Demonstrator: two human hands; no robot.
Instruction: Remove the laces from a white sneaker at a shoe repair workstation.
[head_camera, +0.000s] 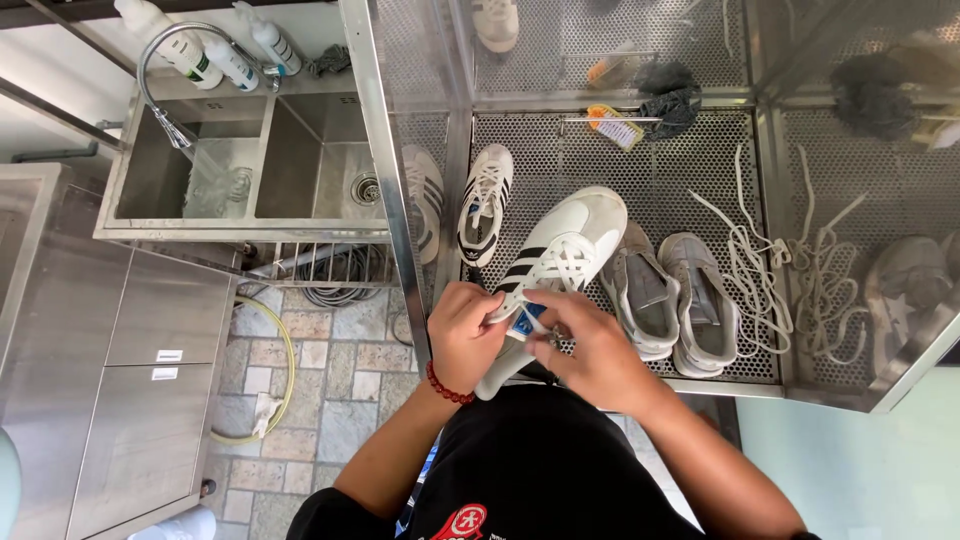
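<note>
A white sneaker (560, 255) with dark side stripes and white laces is held over the near edge of a perforated metal shelf (680, 160). My left hand (462, 335), with a red bead bracelet at the wrist, grips the shoe's heel end. At the shoe's blue-lined opening, my right hand (592, 350) pinches with thumb and fingers. A matching striped sneaker (486, 205) lies just beyond, on the shelf.
A grey pair of sneakers (672, 295) without laces and loose white laces (780, 265) lie to the right. Further right is another pale shoe (905, 285). Left stands a steel double sink (250, 160) with faucet and bottles, over a tiled floor with a hose.
</note>
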